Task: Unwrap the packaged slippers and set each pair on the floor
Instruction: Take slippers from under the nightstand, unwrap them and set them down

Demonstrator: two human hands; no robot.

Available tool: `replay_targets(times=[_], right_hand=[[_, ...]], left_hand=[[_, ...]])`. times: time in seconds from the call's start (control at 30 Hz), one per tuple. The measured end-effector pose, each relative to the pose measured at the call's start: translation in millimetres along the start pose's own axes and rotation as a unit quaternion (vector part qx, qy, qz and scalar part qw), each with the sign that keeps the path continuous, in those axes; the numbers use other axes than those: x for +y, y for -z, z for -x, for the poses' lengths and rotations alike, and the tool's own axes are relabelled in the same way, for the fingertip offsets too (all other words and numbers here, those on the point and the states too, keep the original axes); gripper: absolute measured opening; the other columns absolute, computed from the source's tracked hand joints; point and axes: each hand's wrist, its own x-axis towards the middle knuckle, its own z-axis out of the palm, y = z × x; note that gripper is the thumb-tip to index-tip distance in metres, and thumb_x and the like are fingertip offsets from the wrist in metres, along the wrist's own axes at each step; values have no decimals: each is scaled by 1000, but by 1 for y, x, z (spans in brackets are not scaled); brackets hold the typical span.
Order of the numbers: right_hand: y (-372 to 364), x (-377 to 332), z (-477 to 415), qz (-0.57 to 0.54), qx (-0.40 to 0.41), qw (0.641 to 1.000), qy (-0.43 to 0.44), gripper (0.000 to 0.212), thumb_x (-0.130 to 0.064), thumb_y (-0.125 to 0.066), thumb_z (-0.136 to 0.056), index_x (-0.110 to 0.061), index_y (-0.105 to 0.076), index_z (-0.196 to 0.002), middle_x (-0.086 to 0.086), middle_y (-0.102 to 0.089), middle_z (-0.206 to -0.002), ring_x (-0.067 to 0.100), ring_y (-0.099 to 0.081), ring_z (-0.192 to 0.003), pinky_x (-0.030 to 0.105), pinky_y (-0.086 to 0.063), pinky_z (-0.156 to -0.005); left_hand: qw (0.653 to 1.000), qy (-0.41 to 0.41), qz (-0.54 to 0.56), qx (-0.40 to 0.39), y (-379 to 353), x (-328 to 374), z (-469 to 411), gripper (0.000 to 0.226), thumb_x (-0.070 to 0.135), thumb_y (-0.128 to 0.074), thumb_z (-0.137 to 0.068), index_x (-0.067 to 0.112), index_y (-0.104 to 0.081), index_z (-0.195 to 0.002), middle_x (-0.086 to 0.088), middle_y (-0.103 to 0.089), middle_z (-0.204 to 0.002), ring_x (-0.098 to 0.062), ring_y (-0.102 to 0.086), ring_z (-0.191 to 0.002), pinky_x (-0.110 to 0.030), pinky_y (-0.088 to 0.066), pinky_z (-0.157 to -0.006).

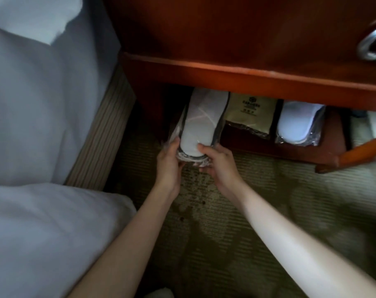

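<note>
A pair of white slippers in clear plastic wrap (201,121) sticks out from the low shelf of a wooden nightstand, its near end over the carpet. My left hand (168,162) grips the near left corner of the wrap. My right hand (217,162) holds the near right corner, thumb on top of the slipper. A second wrapped pair of white slippers (296,125) lies on the shelf further right, untouched.
A tan paper packet with dark print (250,115) lies between the two slipper packs. The reddish wooden nightstand (247,76) overhangs the shelf, with a metal ring pull (374,44) at top right. A white-sheeted bed (36,125) fills the left. Green patterned carpet (268,201) lies below.
</note>
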Motion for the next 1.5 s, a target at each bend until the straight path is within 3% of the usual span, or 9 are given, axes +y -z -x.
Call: replay_targets(times=[0.17, 0.3, 0.47, 0.6, 0.7, 0.97, 1.17, 1.37, 1.5], right_hand=[[9, -1, 19, 18, 37, 997, -65, 25, -28, -66, -89, -12, -65, -108, 2, -74, -83, 12, -67, -58, 24, -52, -50], [10, -21, 43, -29, 133, 981, -136, 37, -32, -68, -86, -14, -62, -118, 7, -71, -108, 25, -70, -94, 33, -58, -68], [1, -58, 116, -86, 148, 967, -191, 41, -37, -69, -85, -18, -61, -120, 8, -71, -111, 27, -66, -105, 46, -55, -89], [-13, -98, 187, -129, 132, 945, -269, 57, -53, -69, -79, -26, -53, -127, 11, -66, -118, 33, -63, -107, 50, -55, -74], [-25, -140, 232, -168, 150, 925, -305, 67, -56, -70, -76, -26, -50, -131, 13, -62, -125, 35, -60, -109, 53, -52, -78], [-51, -291, 341, -243, 125, 929, -251, 82, -65, -62, -77, -29, -35, -145, 20, -42, -145, 44, -45, -128, 70, -35, -100], [-74, -391, 410, -253, 57, 945, -199, 70, -67, -54, -83, -18, -48, -132, 22, -57, -128, 42, -60, -112, 66, -47, -90], [-94, -442, 454, -278, -31, 950, -137, 75, -66, -47, -88, -16, -38, -144, 26, -47, -141, 46, -51, -124, 63, -41, -100], [-109, -457, 475, -268, -53, 953, -128, 58, -42, -54, -93, -15, -39, -142, 23, -49, -140, 41, -52, -125, 54, -49, -96]], left_hand=[[997, -24, -69, 18, 0, 8, 22, 24, 20, -47, -99, 18, -63, -116, -8, -71, -111, -23, -66, -105, -42, -50, -96], [990, -34, -137, 15, 3, 25, 69, 23, 19, -46, -97, 26, -67, -101, 4, -74, -94, -13, -68, -93, -30, -52, -85], [975, -17, -223, 9, 6, 68, 157, 26, 26, -48, -86, 26, -73, -95, 9, -75, -91, -4, -68, -87, -13, -49, -71], [956, -28, -289, -35, -4, 123, 223, 25, 29, -50, -93, 31, -71, -106, 10, -72, -103, -3, -66, -97, -16, -51, -78], [942, -32, -328, -65, -20, 175, 268, 24, 33, -51, -92, 32, -69, -108, 9, -70, -104, -3, -65, -97, -17, -50, -79], [935, -51, -337, -98, -82, 334, 380, 24, 0, -52, -93, 6, -71, -107, -4, -70, -104, 0, -63, -91, -13, -46, -79], [921, -103, -341, -156, -116, 422, 456, 30, -2, -52, -91, 14, -69, -110, -5, -69, -110, -9, -64, -103, -19, -48, -87], [837, -231, -463, -178, -135, 463, 497, 37, 6, -52, -84, 20, -70, -115, 7, -61, -119, -18, -56, -112, -45, -42, -98], [776, -284, -547, -133, -136, 476, 513, 38, 15, -60, -82, 35, -69, -113, 18, -51, -127, -15, -42, -122, -45, -27, -99]])
